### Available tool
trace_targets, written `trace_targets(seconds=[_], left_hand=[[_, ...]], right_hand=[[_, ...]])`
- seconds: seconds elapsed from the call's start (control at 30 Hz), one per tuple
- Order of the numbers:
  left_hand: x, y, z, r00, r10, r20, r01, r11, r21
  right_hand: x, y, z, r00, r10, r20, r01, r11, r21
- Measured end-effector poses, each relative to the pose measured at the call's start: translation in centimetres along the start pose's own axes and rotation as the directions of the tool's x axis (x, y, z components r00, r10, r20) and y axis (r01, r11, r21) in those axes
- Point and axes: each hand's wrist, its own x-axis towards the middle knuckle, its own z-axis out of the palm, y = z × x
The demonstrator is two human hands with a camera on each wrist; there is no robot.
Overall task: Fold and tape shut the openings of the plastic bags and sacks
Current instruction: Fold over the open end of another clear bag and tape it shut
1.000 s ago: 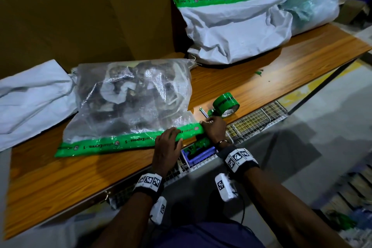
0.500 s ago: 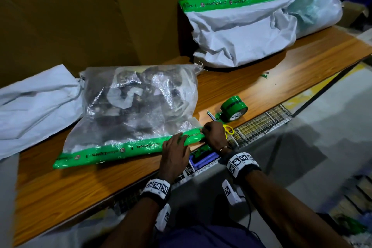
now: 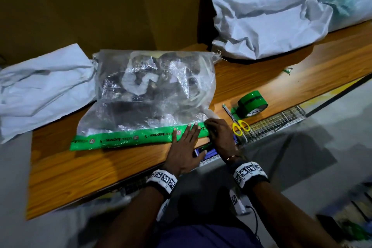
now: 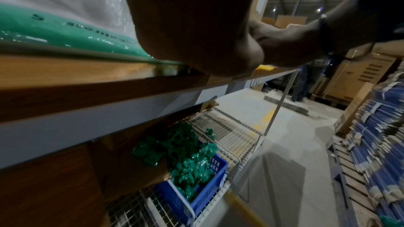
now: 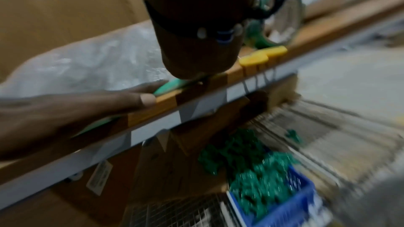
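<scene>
The clear bag (image 3: 149, 94) lay at the table (image 3: 80, 167) edge. The left hand (image 3: 184, 147) pressed flat on its green tape (image 3: 120, 140); the right hand (image 3: 219, 137) pressed the tape's end, grip unclear. Firm, even rubbing outward would seal it best.

Checkered marker wristbands (image 3: 163, 179); thin bracelet (image 3: 230, 157)

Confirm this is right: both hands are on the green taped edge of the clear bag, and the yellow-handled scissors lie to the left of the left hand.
Not quite. In the head view the scissors lie right of the right hand, beside the tape roll. Otherwise correct: the left hand and right hand are on the clear bag's green taped edge.
</scene>
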Motion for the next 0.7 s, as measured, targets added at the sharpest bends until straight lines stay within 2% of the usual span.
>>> trace_targets(seconds=[0.2, 0.37, 0.47, 0.53, 0.63, 0.7], left_hand=[[0.0, -0.1, 0.1, 0.999, 0.009, 0.037, -0.008, 1.000, -0.018], [0.1, -0.1, -0.6, 0.997, 0.006, 0.074, -0.005, 1.000, -0.007], [0.0, -0.2, -1.5, 0.996, 0.030, 0.085, -0.024, 0.997, -0.076], [-0.6, -0.9, -2.4, 0.999, 0.037, 0.026, -0.034, 0.995, -0.095], [-2.5, -3.4, -3.2, 0.999, 0.003, -0.035, -0.004, 0.999, -0.042], [-3.6, -5.2, -2.9, 1.000, -0.027, 0.003, 0.027, 0.999, -0.027]], right_hand=[[0.0, 0.2, 0.8, 0.999, -0.004, -0.050, 0.005, 1.000, 0.024], [-0.2, 0.6, 1.0, 0.999, -0.038, -0.032, 0.037, 0.998, -0.044], [-0.6, 0.2, 0.6, 0.994, -0.101, 0.031, 0.104, 0.987, -0.124], [-1.5, 0.0, 0.3, 0.988, -0.129, 0.089, 0.143, 0.975, -0.170], [-3.1, 0.1, 0.6, 0.981, -0.148, 0.127, 0.174, 0.958, -0.228], [-4.0, 0.5, 0.9, 0.971, -0.142, 0.191, 0.192, 0.942, -0.276]])
